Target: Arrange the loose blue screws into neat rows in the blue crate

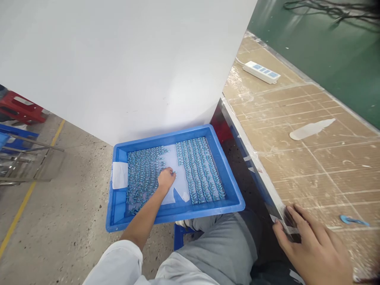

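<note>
A blue plastic tray [196, 214] sits in front of my lap, lined with white sheets. Many small blue parts with thin metal-like ends lie in it: a loose, uneven group [142, 170] on the left and neat slanted rows [199, 170] on the right. Over the strip between them, my left hand [166, 179] is closed in a pinch on one small blue part [174, 172]. My right hand [316, 243] rests at the edge of the cardboard-covered table, thumb apart from the bent fingers, with no loose object visible in it.
A white panel [133, 71] rises behind the tray. On the table [297, 158] lie a power strip [261, 72], a pale strip [311, 129] and a small blue piece [354, 220]. A white label [120, 175] marks the tray's left wall. Red stools [22, 107] stand far left.
</note>
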